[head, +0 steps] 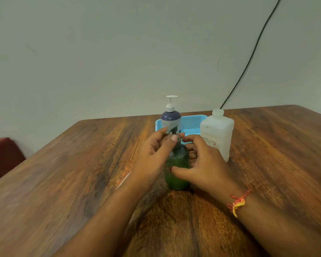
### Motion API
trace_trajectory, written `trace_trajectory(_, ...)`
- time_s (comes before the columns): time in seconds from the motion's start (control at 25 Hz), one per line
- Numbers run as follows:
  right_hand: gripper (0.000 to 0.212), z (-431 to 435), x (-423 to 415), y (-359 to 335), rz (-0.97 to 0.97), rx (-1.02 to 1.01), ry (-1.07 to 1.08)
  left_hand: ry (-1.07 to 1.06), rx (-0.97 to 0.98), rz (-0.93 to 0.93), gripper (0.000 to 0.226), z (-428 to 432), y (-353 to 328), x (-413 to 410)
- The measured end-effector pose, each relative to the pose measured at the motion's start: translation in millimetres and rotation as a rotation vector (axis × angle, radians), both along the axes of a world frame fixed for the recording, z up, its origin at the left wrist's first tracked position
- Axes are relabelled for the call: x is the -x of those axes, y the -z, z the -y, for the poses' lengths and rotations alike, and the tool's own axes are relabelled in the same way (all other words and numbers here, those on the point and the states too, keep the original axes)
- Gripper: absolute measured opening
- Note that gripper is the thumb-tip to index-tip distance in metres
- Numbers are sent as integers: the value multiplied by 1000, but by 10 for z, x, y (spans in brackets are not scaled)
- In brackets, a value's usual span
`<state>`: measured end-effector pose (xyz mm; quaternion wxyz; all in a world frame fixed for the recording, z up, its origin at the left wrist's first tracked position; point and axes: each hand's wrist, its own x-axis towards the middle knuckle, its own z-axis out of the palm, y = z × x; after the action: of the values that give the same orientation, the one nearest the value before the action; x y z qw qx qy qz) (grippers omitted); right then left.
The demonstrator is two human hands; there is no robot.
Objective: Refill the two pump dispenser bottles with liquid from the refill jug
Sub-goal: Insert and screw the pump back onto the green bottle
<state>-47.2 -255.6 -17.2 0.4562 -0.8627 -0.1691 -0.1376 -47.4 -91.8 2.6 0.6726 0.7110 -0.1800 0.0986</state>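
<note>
Green bottle (177, 167) is standing near-centre on the table (63, 173); right hand (206, 164) is gripping its body, left hand (154, 153) is pinching its pump (172, 129). Beyond are standing a blue bottle (170, 118), tray (192, 123) and uncapped jug (216, 134).

The green bottle (177, 167) stands upright on the wooden table (63, 173); the left hand (154, 154) grips its pump head (172, 129); the right hand (202, 164) holds its body; behind stand the blue bottle (170, 117) and the uncapped refill jug (216, 132).

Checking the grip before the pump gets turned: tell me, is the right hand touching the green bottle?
Touching. The head view shows the right hand wrapped around the green bottle, its thumb pressed across the front of the glass.
</note>
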Motion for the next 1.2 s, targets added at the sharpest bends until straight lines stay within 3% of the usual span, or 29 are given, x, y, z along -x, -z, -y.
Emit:
trace_trajectory(0.16, 81, -14, -18, 0, 8, 18, -2, -120, -25, 58, 64, 12, 32, -42)
trace_trajectory(0.52, 73, 43, -60, -4, -129, -95, -111, -40, -47, 23, 35, 10, -5, -8)
trace_trajectory(0.68, 72, 39, -55, -3, -119, -82, -108, -154, -17, 61, 61, 23, 39, -45)
trace_trajectory(0.92, 70, 51, -68, -2, -163, -130, -113, 4, 42, -2, 46, -57, -17, 3)
trace_trajectory(1.2, 65, 19, -28, -19, -111, -116, -104, -103, -46, 20, 50, 4, 47, -27)
